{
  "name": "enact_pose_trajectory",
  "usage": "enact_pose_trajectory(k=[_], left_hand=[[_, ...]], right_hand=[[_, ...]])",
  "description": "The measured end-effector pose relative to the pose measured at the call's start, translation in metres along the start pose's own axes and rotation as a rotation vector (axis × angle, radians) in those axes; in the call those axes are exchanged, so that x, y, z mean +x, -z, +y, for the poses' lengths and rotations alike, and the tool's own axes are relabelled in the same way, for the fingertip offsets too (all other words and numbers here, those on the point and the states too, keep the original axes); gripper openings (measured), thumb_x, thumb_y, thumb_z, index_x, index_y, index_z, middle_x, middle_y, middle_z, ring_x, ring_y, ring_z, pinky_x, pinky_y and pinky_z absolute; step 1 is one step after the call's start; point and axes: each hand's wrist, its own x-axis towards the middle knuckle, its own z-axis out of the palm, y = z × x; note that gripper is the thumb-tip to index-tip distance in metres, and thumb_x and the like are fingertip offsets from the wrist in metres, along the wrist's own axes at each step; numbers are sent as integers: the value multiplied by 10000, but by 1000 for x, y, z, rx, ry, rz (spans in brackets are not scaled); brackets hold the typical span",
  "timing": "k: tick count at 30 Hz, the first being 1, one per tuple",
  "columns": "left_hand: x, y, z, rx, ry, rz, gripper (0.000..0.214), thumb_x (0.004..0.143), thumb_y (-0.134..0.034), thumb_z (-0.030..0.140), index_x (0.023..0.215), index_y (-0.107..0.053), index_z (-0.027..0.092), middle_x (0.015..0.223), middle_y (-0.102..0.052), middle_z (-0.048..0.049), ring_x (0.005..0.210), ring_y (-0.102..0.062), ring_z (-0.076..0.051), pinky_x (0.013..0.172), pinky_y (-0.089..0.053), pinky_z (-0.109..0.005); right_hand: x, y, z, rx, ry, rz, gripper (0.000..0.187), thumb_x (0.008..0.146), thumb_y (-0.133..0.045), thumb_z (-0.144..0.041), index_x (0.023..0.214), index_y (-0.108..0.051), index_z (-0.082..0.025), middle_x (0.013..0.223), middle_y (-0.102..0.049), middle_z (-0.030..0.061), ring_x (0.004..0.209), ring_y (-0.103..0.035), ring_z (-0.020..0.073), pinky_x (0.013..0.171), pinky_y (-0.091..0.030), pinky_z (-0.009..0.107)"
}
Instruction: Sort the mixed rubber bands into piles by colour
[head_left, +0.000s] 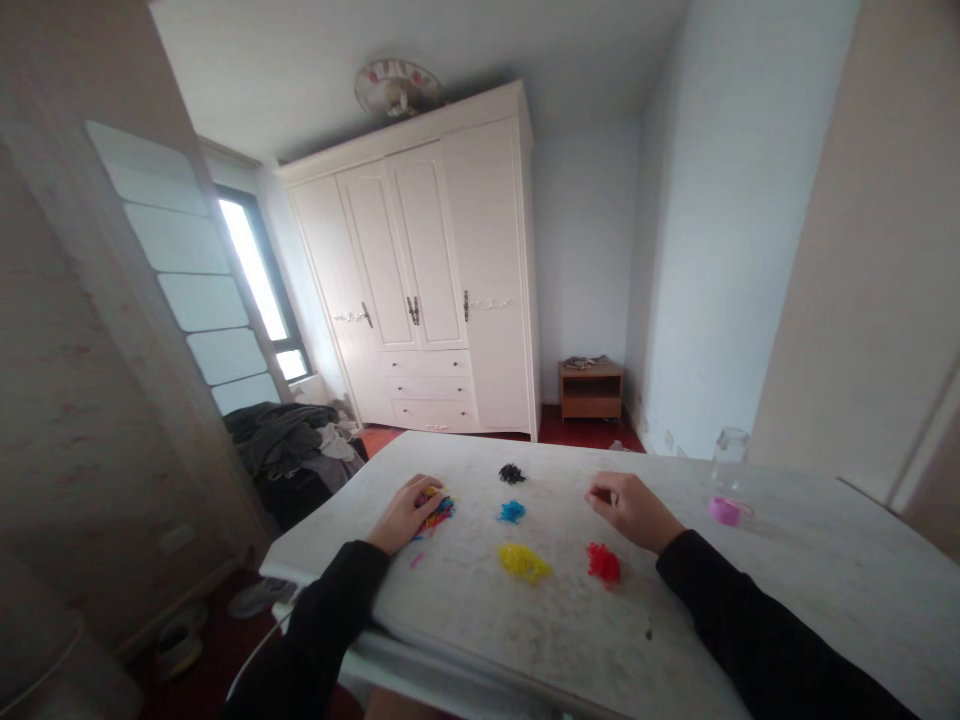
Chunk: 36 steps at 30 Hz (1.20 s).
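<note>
A loose heap of thin, mixed-colour, plastic-looking strips [441, 512] is partly covered by the bare left hand [405, 515] on a white marbled tabletop [465, 615]; the fingers are curled over it, though whether any strip is pinched cannot be told. The strips are judged light, bendable and easily scattered, best taken 1 at a time by the middle. No common axis is shown by the heap; 1 loose pink strip [417, 560] beside it is angled between 1 and 2 o'clock. From the heap, a black tangled pile [511, 474] is seen at 2 o'clock, a blue tangled pile [512, 512] at 3, a yellow tangled pile [525, 563] at 4. Farther toward 3 o'clock, the bare right hand [624, 503] is held curled, its contents unclear.
</note>
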Motion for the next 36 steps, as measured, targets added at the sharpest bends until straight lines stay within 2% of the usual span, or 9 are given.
enact_pose_trajectory(k=[3, 6, 9, 13, 16, 21, 24, 29, 36], left_hand=[[2, -3, -4, -55, 41, 58, 339, 958, -480, 454, 1048, -688, 202, 1095, -677, -93, 1056, -646, -249, 993, -483, -384], [5, -6, -10, -82, 82, 85, 292, 946, -474, 410, 1006, -668, 200, 1051, -683, -91, 1022, -651, -239, 976, -493, -382], [11, -9, -16, -108, 105, 94, 234, 915, -500, 365, 980, -654, 201, 1018, -687, -82, 973, -656, -225, 931, -512, -367], [18, -11, -20, -127, 107, 101, 164, 869, -531, 300, 937, -645, 202, 956, -685, -68, 902, -658, -209, 861, -529, -346], [20, -11, -20, -122, 91, 104, 125, 839, -549, 258, 867, -651, 190, 923, -676, -67, 887, -646, -207, 840, -521, -337], [19, -11, -24, -117, 52, 118, 122, 821, -554, 222, 828, -666, 175, 893, -655, -64, 868, -617, -198, 836, -490, -326], [21, -12, -29, -139, 38, 129, 127, 819, -552, 213, 838, -671, 173, 886, -650, -56, 852, -613, -187, 802, -485, -302], [28, -12, -34, -194, 29, 140, 118, 784, -559, 208, 812, -668, 169, 872, -660, -48, 805, -598, -171, 750, -461, -281], [40, -2, -37, -278, 38, 112, 196, 793, -567, 320, 759, -669, 155, 710, -637, -20, 676, -540, -162, 674, -417, -285]], right_hand=[[3, 4, -10, -38, 9, -18, 206, 890, -572, -256, 741, -687, -171, 738, -674, 44, 679, -584, 183, 658, -422, 301], [17, 7, -37, -106, 45, -39, 204, 894, -574, -250, 755, -697, -164, 772, -688, 51, 715, -597, 181, 671, -422, 293], [46, 0, -78, -219, 110, -205, 180, 876, -595, -224, 763, -718, -158, 771, -706, 51, 714, -603, 168, 667, -404, 281], [95, -31, -129, -260, 181, -355, 108, 785, -661, -176, 737, -757, -179, 761, -739, 48, 725, -633, 166, 637, -383, 263], [122, -64, -152, -294, 213, -449, 88, 748, -696, -185, 757, -783, -187, 799, -766, 64, 770, -665, 189, 658, -400, 267], [135, -121, -158, -341, 231, -515, 136, 776, -675, -182, 859, -783, -185, 911, -781, 90, 849, -690, 210, 695, -413, 271], [134, -142, -153, -354, 238, -515, 131, 828, -641, -192, 880, -760, -182, 937, -770, 96, 876, -689, 212, 722, -412, 274], [135, -154, -149, -348, 245, -482, 168, 838, -619, -170, 975, -716, -171, 998, -755, 105, 907, -674, 208, 737, -398, 270], [133, -156, -158, -322, 222, -476, 116, 835, -599, -169, 886, -703, -177, 913, -753, 77, 828, -662, 190, 686, -380, 259]])
